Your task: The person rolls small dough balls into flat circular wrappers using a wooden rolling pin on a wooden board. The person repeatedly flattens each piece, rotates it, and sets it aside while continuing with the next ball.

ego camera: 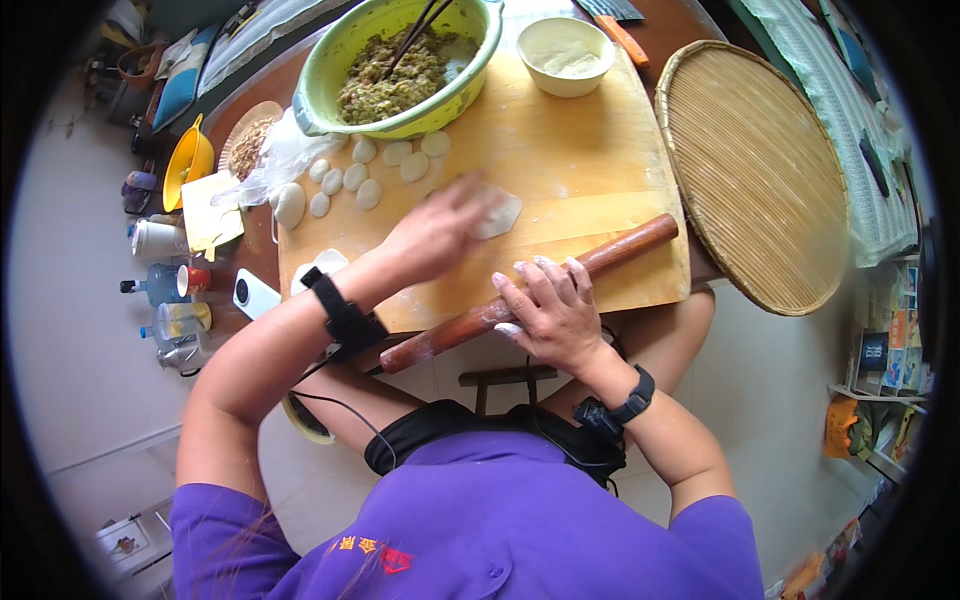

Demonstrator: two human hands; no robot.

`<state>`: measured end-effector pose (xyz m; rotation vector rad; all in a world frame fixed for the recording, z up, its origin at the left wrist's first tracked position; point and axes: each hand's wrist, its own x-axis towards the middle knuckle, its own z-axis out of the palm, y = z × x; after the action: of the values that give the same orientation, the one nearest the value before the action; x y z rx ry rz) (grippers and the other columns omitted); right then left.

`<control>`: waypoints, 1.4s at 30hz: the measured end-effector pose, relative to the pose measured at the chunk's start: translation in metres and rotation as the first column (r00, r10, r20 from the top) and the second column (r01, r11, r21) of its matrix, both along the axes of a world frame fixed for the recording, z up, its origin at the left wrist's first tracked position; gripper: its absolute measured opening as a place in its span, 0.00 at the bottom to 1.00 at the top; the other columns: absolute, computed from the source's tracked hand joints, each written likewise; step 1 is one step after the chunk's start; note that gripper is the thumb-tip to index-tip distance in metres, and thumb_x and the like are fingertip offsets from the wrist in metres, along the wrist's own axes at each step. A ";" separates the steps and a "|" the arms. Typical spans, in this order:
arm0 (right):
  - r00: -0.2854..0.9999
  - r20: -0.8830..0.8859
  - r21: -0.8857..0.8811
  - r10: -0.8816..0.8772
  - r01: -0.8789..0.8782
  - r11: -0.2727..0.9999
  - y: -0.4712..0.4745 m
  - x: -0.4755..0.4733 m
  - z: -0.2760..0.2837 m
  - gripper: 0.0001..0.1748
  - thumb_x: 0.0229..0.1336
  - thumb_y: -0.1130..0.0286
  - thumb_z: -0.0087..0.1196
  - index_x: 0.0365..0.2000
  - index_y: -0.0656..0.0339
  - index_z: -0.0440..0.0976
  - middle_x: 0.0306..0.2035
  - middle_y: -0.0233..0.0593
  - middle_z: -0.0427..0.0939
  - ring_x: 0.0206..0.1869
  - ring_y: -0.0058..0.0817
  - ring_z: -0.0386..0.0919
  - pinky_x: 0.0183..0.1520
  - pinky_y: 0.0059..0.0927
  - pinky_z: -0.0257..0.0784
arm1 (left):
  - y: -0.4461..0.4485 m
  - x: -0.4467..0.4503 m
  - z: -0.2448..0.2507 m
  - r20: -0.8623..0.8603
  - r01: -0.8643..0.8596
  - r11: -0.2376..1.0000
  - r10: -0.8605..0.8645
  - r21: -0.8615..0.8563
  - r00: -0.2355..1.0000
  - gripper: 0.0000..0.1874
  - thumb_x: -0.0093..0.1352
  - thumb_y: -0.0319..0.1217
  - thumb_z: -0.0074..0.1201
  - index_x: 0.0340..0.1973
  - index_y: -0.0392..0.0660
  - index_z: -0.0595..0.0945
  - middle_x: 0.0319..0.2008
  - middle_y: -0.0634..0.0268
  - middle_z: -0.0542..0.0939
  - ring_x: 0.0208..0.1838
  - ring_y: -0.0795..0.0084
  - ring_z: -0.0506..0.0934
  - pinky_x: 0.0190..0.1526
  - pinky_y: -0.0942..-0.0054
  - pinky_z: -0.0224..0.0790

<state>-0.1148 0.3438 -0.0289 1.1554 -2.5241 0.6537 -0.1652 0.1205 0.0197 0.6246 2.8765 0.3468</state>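
Blurred by motion, my left hand (448, 229) is over the wooden board beside a flat piece of white dough (501, 216); its fingers partly cover the dough, and its grip is unclear. My right hand (553, 311), floury at the fingertips, holds a dark red wooden rolling pin (630, 246) near its middle. The pin lies slantwise across the near edge of the board (600, 154). Several small flattened dough pieces (368, 193) lie at the board's left, near a larger dough lump (289, 206). A green basin (480, 71) of chopped filling (390, 82) with dark chopsticks (411, 41) stands behind them.
A bowl of flour (566, 58) stands at the board's back right, near an orange-handled cleaver (624, 41). A round bamboo tray (754, 176) is at the right. On the left are a plastic bag (281, 154), a yellow colander (187, 161) and a white phone (255, 294).
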 end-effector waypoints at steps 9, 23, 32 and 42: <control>1.000 0.008 -0.006 0.009 -0.009 1.000 0.000 -0.001 0.001 0.32 0.44 0.49 0.58 0.52 0.47 0.71 0.49 0.36 0.68 0.54 0.35 0.66 0.62 0.46 0.49 | 0.008 -0.028 -0.015 0.265 -0.652 0.723 0.598 0.231 0.757 0.13 0.57 0.29 0.58 0.36 0.35 0.79 0.29 0.49 0.80 0.38 0.53 0.79 0.41 0.63 0.71; 0.999 -0.040 -0.037 0.002 -0.004 0.999 -0.001 -0.002 0.001 0.31 0.42 0.50 0.59 0.49 0.48 0.72 0.47 0.37 0.70 0.51 0.34 0.68 0.60 0.44 0.53 | 0.021 -0.036 -0.018 -0.269 0.379 0.917 -0.337 0.125 0.902 0.11 0.60 0.23 0.47 0.39 0.38 0.73 0.45 0.54 0.76 0.47 0.56 0.77 0.45 0.66 0.74; 0.999 -0.045 -0.025 0.007 -0.008 1.000 0.001 0.001 -0.001 0.29 0.43 0.50 0.58 0.47 0.50 0.74 0.45 0.37 0.71 0.51 0.35 0.67 0.60 0.45 0.53 | -0.042 0.052 0.013 -0.123 0.192 0.923 -0.159 0.333 0.980 0.03 0.63 0.22 0.49 0.33 0.38 0.74 0.34 0.61 0.82 0.39 0.62 0.81 0.42 0.68 0.75; 0.989 -0.016 0.072 -0.149 0.150 0.986 -0.034 -0.017 0.016 0.18 0.43 0.54 0.57 0.24 0.60 0.75 0.44 0.45 0.70 0.53 0.44 0.65 0.52 0.44 0.58 | -0.058 0.049 -0.030 0.656 -0.771 0.101 0.465 0.629 0.595 0.19 0.59 0.23 0.54 0.46 0.32 0.76 0.36 0.57 0.79 0.34 0.71 0.78 0.36 0.76 0.71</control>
<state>-0.1313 0.3102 -0.0132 0.9774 -2.6144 0.5205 -0.1158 0.0628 -0.0104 -0.6989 2.1895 1.9955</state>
